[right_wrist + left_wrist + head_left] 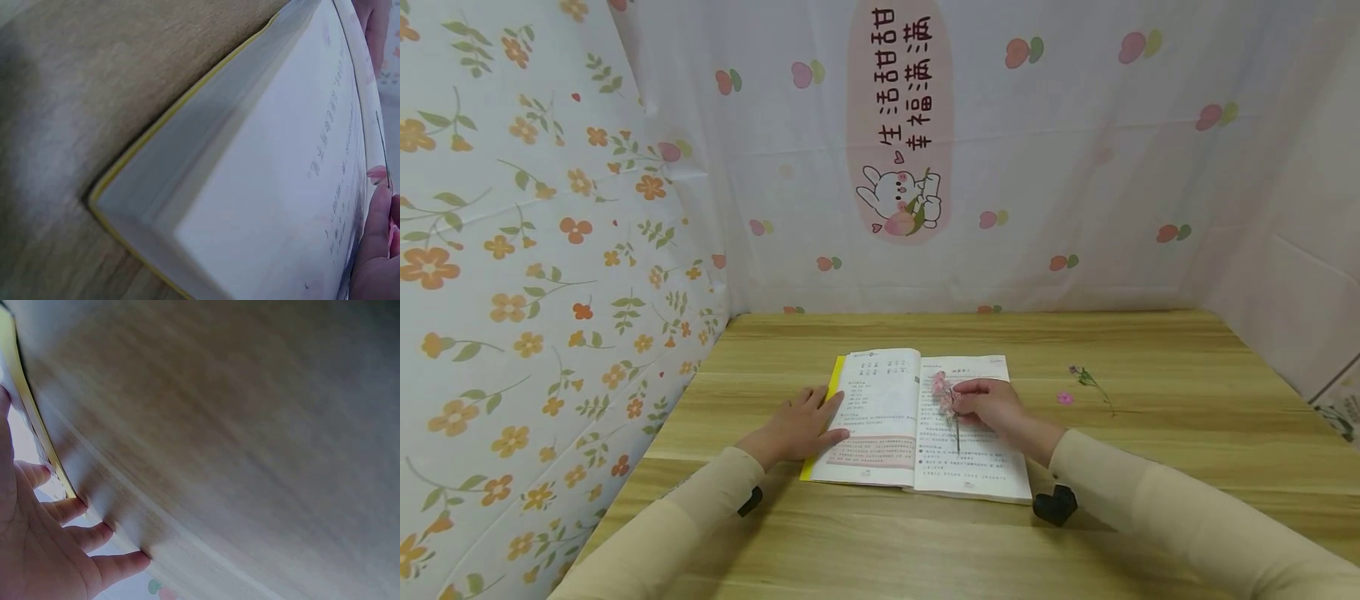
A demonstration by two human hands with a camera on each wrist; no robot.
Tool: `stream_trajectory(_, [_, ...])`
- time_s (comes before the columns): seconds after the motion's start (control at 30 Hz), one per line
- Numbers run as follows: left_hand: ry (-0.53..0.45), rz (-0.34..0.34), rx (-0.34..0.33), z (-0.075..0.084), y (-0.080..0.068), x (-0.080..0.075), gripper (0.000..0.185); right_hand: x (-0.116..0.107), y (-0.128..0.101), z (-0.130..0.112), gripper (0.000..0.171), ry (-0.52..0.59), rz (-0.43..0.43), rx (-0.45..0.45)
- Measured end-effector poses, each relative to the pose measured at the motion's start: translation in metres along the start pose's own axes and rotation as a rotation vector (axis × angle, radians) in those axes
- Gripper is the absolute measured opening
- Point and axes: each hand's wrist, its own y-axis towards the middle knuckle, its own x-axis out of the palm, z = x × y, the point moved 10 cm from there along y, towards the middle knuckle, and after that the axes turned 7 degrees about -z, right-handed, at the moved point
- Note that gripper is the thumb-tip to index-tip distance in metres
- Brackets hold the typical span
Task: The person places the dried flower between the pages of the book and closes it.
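An open book with a yellow cover lies on the wooden table, printed pages up. My left hand rests at its left edge, thumb on the page and the other fingers spread. In the left wrist view, the fingertips of that hand touch the table beside the cover. Over the right page, my right hand pinches a pink flower sprig between thumb and fingers, its thin stem pointing toward me. The right wrist view catches the right hand at its edge, with part of the pink petals.
Right of the book, a small purple flower with a green stem and a loose pink blossom lie on the table. A patterned cloth hangs behind the table, and a floral one hangs along the left.
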Motion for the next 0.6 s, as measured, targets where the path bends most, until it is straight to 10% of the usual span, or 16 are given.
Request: stream_trajectory(0.6, [-0.006, 0.004, -0.006, 0.0, 0.0, 0.0, 0.075, 0.009, 0.011, 0.0, 0.025, -0.083, 0.05, 0.001])
